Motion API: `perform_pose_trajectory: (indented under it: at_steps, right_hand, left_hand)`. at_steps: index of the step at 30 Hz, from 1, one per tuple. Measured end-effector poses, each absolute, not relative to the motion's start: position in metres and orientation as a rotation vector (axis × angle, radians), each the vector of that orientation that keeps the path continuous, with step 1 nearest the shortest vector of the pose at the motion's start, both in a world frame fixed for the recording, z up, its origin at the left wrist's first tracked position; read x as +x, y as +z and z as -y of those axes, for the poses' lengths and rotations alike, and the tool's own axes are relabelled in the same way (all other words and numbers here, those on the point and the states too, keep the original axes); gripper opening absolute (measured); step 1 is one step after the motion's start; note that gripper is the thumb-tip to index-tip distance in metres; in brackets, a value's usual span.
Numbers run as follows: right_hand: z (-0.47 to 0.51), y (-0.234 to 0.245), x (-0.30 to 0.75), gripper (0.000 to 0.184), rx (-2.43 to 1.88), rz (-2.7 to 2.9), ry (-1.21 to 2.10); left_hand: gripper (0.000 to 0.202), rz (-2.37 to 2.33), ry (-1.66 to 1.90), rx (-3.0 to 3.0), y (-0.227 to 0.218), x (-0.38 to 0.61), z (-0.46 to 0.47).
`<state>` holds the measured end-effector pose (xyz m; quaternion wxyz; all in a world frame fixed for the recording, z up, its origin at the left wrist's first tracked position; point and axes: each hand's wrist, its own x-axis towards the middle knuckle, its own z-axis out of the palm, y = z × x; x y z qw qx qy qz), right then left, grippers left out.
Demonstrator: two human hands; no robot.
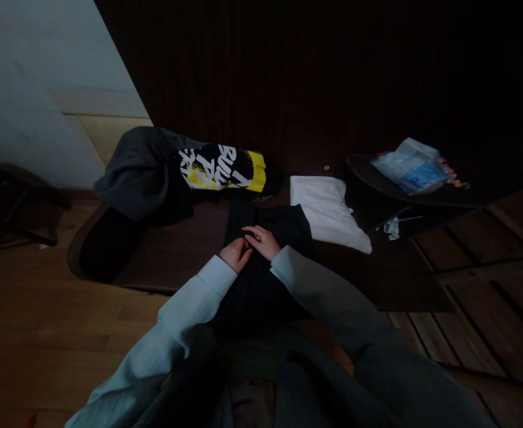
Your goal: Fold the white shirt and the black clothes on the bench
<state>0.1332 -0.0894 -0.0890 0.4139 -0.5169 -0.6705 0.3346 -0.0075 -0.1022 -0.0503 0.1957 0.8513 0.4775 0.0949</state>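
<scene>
A black garment point(265, 261) lies lengthwise on a dark wooden table point(172, 255) in front of me. Both hands rest on it near its middle. My left hand point(235, 254) is curled, its fingers pinching the black cloth. My right hand point(262, 240) lies just beside it, fingers bent and pressed on the same cloth. The two hands touch each other. Pale long sleeves cover both arms.
A grey garment with a black, yellow and white printed piece point(219, 168) is heaped at the table's far left. A folded white cloth point(328, 211) lies right of the black garment. A clear plastic packet point(410, 166) sits on a round dark surface at the right. Wooden floor surrounds the table.
</scene>
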Motion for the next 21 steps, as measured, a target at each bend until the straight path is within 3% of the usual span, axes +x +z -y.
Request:
perform_pose_trajectory:
  at_steps: [4,10,17,21]
  right_hand:
    - [0.080,-0.089,0.136,0.029,-1.318,1.787,0.825]
    - [0.054,-0.090,0.139,0.031,-1.413,1.888,0.696]
    - [0.046,-0.088,0.140,0.030,-1.414,1.891,0.656]
    - [0.049,-0.088,0.140,0.030,-1.398,1.876,0.639]
  left_hand:
    - [0.022,-1.116,0.144,2.540,-0.042,-0.027,0.128]
    - [0.044,-1.155,-0.430,2.572,-0.031,-0.041,0.159]
    - [0.031,-1.144,-0.849,2.401,-0.027,-0.050,0.175]
    - [0.027,-1.291,-0.837,2.401,-0.027,-0.052,0.192]
